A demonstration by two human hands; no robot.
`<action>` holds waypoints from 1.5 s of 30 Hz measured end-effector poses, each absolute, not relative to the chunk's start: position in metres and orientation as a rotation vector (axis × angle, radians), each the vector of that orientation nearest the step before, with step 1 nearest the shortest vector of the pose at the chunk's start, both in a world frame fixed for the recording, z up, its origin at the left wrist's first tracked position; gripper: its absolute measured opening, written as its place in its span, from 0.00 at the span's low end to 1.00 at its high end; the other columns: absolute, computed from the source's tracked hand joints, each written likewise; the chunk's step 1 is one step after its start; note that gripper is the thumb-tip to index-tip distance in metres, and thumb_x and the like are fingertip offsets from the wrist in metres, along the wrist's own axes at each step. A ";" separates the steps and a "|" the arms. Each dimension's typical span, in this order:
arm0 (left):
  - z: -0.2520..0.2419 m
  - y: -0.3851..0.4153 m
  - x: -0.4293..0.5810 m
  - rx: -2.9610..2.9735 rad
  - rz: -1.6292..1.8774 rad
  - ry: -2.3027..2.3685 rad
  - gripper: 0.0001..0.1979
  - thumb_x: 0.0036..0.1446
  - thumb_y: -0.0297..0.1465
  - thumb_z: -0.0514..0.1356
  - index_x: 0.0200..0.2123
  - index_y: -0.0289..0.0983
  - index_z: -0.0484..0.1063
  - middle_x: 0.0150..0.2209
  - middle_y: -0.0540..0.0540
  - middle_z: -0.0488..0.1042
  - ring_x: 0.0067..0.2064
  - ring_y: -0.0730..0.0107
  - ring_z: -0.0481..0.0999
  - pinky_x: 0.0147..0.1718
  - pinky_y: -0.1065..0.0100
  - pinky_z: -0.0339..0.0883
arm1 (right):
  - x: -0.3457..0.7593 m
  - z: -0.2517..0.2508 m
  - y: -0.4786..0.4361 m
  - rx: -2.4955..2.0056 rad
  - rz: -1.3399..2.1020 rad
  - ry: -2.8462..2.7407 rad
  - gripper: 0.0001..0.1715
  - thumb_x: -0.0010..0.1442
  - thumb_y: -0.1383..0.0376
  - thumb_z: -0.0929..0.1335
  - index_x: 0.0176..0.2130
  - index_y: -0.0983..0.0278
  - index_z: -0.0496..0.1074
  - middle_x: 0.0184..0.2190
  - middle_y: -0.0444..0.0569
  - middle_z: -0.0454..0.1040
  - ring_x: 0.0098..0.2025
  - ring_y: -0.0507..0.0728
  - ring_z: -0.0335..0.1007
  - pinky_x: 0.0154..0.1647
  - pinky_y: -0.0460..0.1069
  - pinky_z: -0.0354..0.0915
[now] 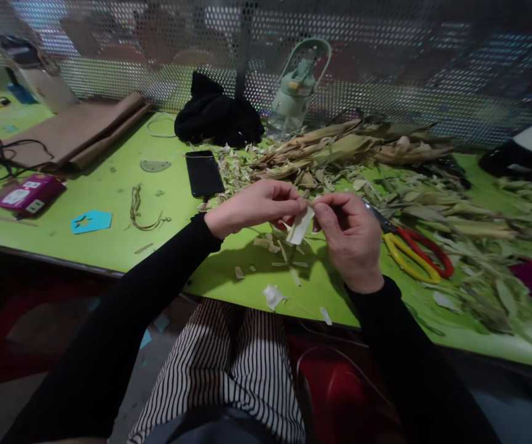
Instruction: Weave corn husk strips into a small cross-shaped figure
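Observation:
Over the front of the green table (pixel 145 262), my left hand (pixel 261 206) and my right hand (pixel 352 237) meet with fingertips pinched. Between them hangs a small pale strip (pixel 300 227), which looks like dried husk. Both hands seem to grip its upper end; the exact hold of the fingertips is partly hidden. Below lie several cut pale scraps and a crumpled white piece (pixel 273 297). Scissors (pixel 416 254) with one red and one yellow handle lie just right of my right hand. A heap of dried husks (pixel 340 145) spreads behind both hands.
A black phone (pixel 205 174) lies beyond my left wrist. Behind stand a pale green bottle (pixel 294 92) and black cloth (pixel 217 114). On the left are a purple box (pixel 31 194), a blue paper tag (pixel 91 221) and a brown paper bag (pixel 76 129). A perforated metal screen (pixel 155 55) backs the table.

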State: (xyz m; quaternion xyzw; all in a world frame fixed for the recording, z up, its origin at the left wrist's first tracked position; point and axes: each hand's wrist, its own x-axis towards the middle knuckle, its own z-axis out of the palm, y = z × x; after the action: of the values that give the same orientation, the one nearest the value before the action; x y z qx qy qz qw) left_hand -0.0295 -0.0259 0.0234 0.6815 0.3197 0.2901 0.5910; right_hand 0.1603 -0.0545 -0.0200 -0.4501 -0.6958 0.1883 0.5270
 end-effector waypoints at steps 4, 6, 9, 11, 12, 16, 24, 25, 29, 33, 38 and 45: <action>0.027 -0.030 -0.030 1.598 0.689 0.792 0.06 0.63 0.26 0.58 0.33 0.32 0.69 0.28 0.51 0.71 0.30 0.82 0.71 0.34 0.74 0.70 | 0.160 -0.016 -0.058 -1.032 0.353 -1.748 0.08 0.65 0.58 0.70 0.41 0.59 0.78 0.38 0.48 0.78 0.34 0.54 0.73 0.35 0.52 0.72; 0.026 -0.030 -0.030 1.602 0.694 0.795 0.06 0.63 0.25 0.58 0.32 0.32 0.70 0.28 0.51 0.71 0.29 0.82 0.71 0.34 0.74 0.70 | 0.159 -0.014 -0.060 -1.018 0.283 -1.790 0.06 0.65 0.60 0.70 0.40 0.58 0.78 0.38 0.48 0.79 0.36 0.56 0.75 0.36 0.53 0.72; 0.023 -0.028 -0.030 1.581 0.697 0.784 0.07 0.63 0.27 0.59 0.31 0.32 0.70 0.27 0.51 0.71 0.29 0.82 0.71 0.33 0.75 0.70 | 0.157 -0.012 -0.061 -0.993 0.158 -1.832 0.05 0.65 0.64 0.70 0.40 0.57 0.78 0.37 0.48 0.80 0.36 0.58 0.76 0.36 0.56 0.73; 0.021 -0.027 -0.030 1.553 0.699 0.763 0.08 0.63 0.28 0.59 0.31 0.32 0.70 0.26 0.51 0.71 0.28 0.82 0.71 0.33 0.75 0.70 | 0.158 -0.011 -0.061 -0.956 0.076 -1.869 0.07 0.65 0.66 0.70 0.40 0.56 0.79 0.37 0.50 0.81 0.37 0.60 0.77 0.38 0.58 0.74; 0.021 -0.026 -0.031 1.539 0.699 0.749 0.08 0.63 0.28 0.60 0.31 0.32 0.70 0.26 0.51 0.72 0.28 0.82 0.71 0.33 0.75 0.70 | 0.158 -0.011 -0.061 -0.939 0.039 -1.889 0.08 0.65 0.67 0.69 0.41 0.55 0.79 0.38 0.50 0.81 0.39 0.61 0.77 0.39 0.59 0.74; 0.022 -0.026 -0.032 1.522 0.697 0.726 0.10 0.61 0.32 0.63 0.31 0.32 0.70 0.28 0.50 0.73 0.29 0.80 0.73 0.34 0.73 0.71 | 0.161 -0.013 -0.059 -0.858 -0.117 -1.949 0.13 0.64 0.70 0.69 0.44 0.54 0.79 0.39 0.51 0.82 0.41 0.63 0.79 0.41 0.61 0.75; 0.023 -0.030 -0.029 1.650 0.749 0.783 0.06 0.64 0.28 0.58 0.33 0.32 0.70 0.29 0.48 0.74 0.29 0.81 0.73 0.33 0.75 0.69 | 0.160 -0.012 -0.062 -0.957 0.056 -1.860 0.10 0.66 0.66 0.69 0.43 0.56 0.80 0.39 0.50 0.82 0.39 0.61 0.79 0.39 0.59 0.76; 0.022 -0.029 -0.029 1.693 0.760 0.791 0.06 0.63 0.28 0.58 0.34 0.32 0.70 0.29 0.48 0.74 0.30 0.80 0.73 0.33 0.74 0.69 | 0.160 -0.012 -0.062 -0.990 0.142 -1.820 0.08 0.65 0.65 0.70 0.42 0.56 0.80 0.39 0.50 0.82 0.38 0.60 0.78 0.37 0.58 0.75; 0.017 -0.027 -0.028 1.863 0.814 0.817 0.06 0.62 0.30 0.59 0.36 0.33 0.72 0.31 0.48 0.76 0.30 0.79 0.72 0.32 0.74 0.67 | 0.160 -0.014 -0.061 -1.075 0.323 -1.709 0.05 0.63 0.60 0.72 0.39 0.57 0.80 0.37 0.47 0.82 0.34 0.56 0.78 0.36 0.54 0.75; 0.014 -0.027 -0.027 1.918 0.841 0.812 0.10 0.63 0.34 0.58 0.36 0.32 0.72 0.31 0.47 0.75 0.30 0.77 0.72 0.31 0.73 0.64 | 0.161 -0.016 -0.060 -1.097 0.259 -1.714 0.06 0.64 0.59 0.71 0.38 0.58 0.79 0.35 0.47 0.80 0.32 0.55 0.76 0.35 0.52 0.73; 0.014 -0.029 -0.025 2.032 0.893 0.875 0.09 0.63 0.33 0.57 0.35 0.33 0.73 0.29 0.49 0.73 0.30 0.77 0.68 0.30 0.73 0.60 | 0.159 -0.017 -0.059 -1.090 -0.013 -1.792 0.07 0.65 0.61 0.70 0.36 0.60 0.76 0.33 0.47 0.79 0.31 0.55 0.74 0.33 0.51 0.72; 0.014 -0.029 -0.025 2.067 0.898 0.849 0.08 0.62 0.32 0.58 0.33 0.33 0.72 0.27 0.51 0.71 0.29 0.78 0.66 0.29 0.73 0.58 | 0.155 -0.017 -0.062 -1.055 -0.014 -1.773 0.05 0.64 0.63 0.70 0.37 0.61 0.77 0.33 0.47 0.80 0.30 0.53 0.75 0.30 0.49 0.72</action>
State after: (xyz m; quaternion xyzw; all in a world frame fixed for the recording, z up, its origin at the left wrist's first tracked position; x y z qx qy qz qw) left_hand -0.0253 -0.0288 0.0138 0.8011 0.3291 0.3483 0.3586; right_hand 0.1552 -0.0625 -0.0168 -0.4388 -0.7374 -0.0060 0.5135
